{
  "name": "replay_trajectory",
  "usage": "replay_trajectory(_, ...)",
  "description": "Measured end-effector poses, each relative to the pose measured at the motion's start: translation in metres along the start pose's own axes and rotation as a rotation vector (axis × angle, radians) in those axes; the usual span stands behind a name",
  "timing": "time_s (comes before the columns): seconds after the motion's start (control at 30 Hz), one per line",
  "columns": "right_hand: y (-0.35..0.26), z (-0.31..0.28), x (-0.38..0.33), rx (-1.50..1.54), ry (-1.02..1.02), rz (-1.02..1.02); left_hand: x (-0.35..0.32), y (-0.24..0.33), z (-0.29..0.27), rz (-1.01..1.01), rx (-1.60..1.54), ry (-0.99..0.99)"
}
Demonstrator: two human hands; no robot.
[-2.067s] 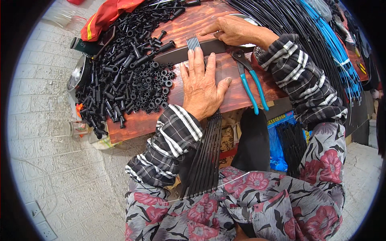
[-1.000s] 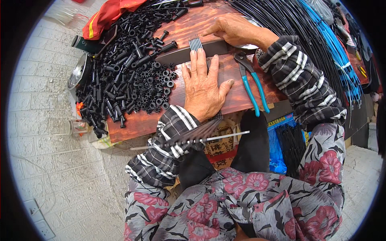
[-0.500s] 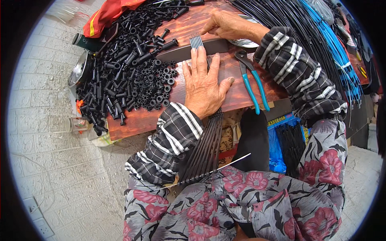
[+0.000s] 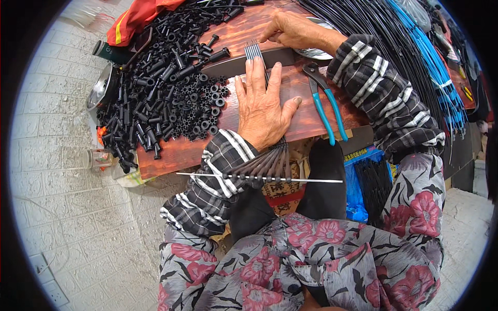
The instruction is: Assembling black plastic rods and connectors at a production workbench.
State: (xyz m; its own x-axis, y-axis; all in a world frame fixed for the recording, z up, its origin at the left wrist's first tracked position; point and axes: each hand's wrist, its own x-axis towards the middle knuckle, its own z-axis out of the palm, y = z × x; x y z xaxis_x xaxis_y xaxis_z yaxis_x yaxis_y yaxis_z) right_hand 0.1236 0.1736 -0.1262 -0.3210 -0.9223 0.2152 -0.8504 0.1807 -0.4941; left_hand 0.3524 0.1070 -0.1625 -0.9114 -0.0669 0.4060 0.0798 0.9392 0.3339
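Observation:
My left hand (image 4: 264,114) lies flat with fingers spread, pressing a row of thin grey strands with wire tips (image 4: 253,51) against a dark bar (image 4: 228,66) on the table. Below my wrist, brown-black cords (image 4: 264,161) hang off the table's near edge and fan out to a thin white rod (image 4: 316,181) that runs through their ends. At the wire tips, my right hand (image 4: 295,30) is closed, thumb and forefinger together; what it pinches, if anything, is too small to make out. Blue-handled pliers (image 4: 327,103) lie right of my left hand.
Heaped black plastic sleeves and bolt-like parts (image 4: 161,78) cover the reddish table's (image 4: 171,165) left side, with black rings (image 4: 199,103) nearest my left hand. A shiny plate (image 4: 316,54) sits behind my right wrist. Black cables (image 4: 358,26) and blue cables (image 4: 430,57) run along the right.
The white rod and the cord ends have swung up from my lap toward the table edge, and the rod has turned from slanted to nearly level. Both hands have hardly moved.

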Motion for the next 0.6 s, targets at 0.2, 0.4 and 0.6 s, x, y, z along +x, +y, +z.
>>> replay_trajectory(0.2, -0.010, 0.000, -0.001, -0.050, 0.014, 0.020, -0.001, -0.002, -0.002, -0.009, -0.037, 0.018)
replay_trajectory(0.4, -0.009, -0.005, 0.001, -0.132, 0.028, -0.078, 0.000, -0.001, -0.001, 0.003, -0.041, 0.024)
replay_trajectory(0.6, -0.008, -0.004, 0.003, -0.174, 0.080, -0.153, -0.001, -0.001, -0.001, 0.003, -0.033, 0.016)
